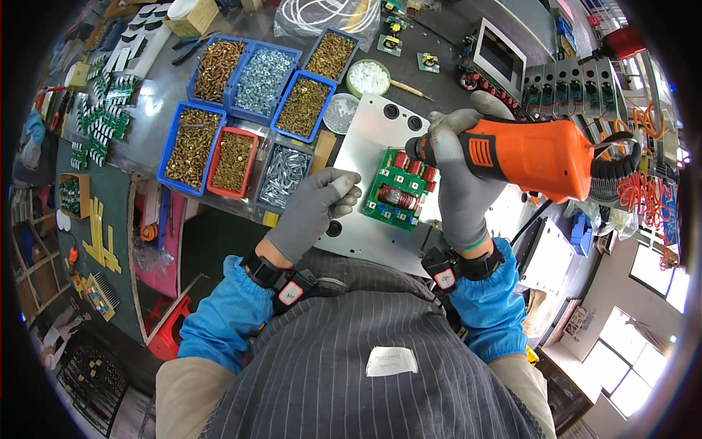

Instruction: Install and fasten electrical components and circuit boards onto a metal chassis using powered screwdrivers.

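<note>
My right hand [461,172], in a grey glove, is wrapped round an orange and black power screwdriver [537,157]. The tool lies level, its dark nose above the upper right of a green circuit board [382,181]. The board carries red components and a copper-wound coil [397,197], and rests on a silver metal plate [363,146] with round black feet or grommets. Left of the board, over the plate's edge, is my left hand [311,212], gloved too. Its thumb and fingers are pinched together; anything between them is too small to make out.
Blue bins [170,164] and a red bin [213,179] of screws and small metal parts stand left of the plate. Beyond it sit a round tub [351,79] of white bits and a brush [409,89]. A framed screen unit [497,55] is at the far right.
</note>
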A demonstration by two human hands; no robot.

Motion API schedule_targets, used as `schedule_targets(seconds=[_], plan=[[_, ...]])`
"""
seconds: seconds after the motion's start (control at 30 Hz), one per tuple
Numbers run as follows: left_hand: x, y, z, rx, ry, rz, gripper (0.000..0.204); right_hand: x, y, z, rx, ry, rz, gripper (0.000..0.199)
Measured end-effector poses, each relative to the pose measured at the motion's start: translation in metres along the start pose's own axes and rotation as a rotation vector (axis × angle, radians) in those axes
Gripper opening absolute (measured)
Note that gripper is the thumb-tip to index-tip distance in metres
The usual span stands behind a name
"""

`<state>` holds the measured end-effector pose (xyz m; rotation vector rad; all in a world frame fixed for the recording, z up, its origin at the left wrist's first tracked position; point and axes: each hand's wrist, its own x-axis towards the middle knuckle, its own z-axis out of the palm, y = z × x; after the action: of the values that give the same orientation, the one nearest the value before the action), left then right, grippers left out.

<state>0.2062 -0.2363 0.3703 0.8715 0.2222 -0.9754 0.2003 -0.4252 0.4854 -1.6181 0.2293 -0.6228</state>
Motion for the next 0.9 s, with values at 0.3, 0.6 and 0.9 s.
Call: schedule_targets(seconds=[0.3,0.6,0.9], plan=[[-0.008,0.006,0.003,-0.108,-0.017,-0.035,0.034,0.005,-0.001,-0.001,-0.059,-0.064,-0.026,0.058],[-0.004,0.001,-0.006,-0.398,-0.291,-0.139,0.034,-0.014,-0.049,-0.011,0.281,-0.145,-0.105,0.082],[-0.01,0.005,0.001,-0.299,-0.262,-0.116,0.043,-0.032,-0.052,-0.008,0.286,-0.051,-0.061,0.075]])
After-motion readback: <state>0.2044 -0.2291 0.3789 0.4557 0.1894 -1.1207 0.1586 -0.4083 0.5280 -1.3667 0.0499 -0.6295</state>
